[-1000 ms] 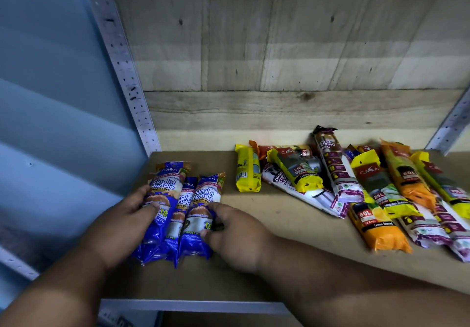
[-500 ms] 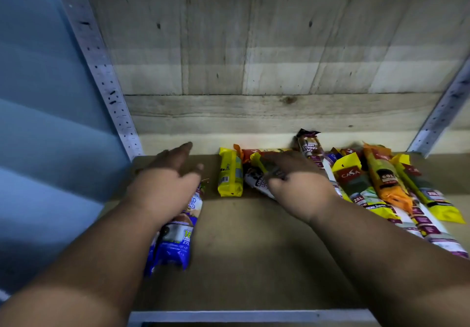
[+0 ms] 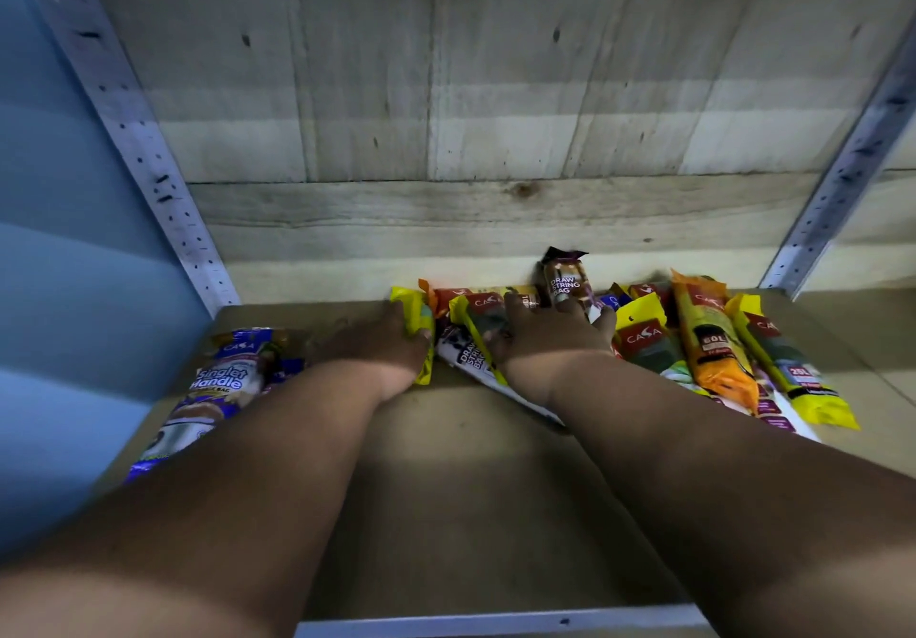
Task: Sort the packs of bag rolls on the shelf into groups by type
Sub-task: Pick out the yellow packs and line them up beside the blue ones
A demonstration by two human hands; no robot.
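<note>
Shifted from the blue packs, left hand grips yellow pack; right hand lies open over the pile.

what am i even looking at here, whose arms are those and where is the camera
There is no machine here. A person wears the camera on their head, so it looks forward and down along their bare arms. They reach across a wooden shelf. The left hand rests on a small yellow pack; the right hand lies flat on the mixed pile of packs, gripping nothing clearly. Blue Singlet Handle packs sit grouped at the left.
</note>
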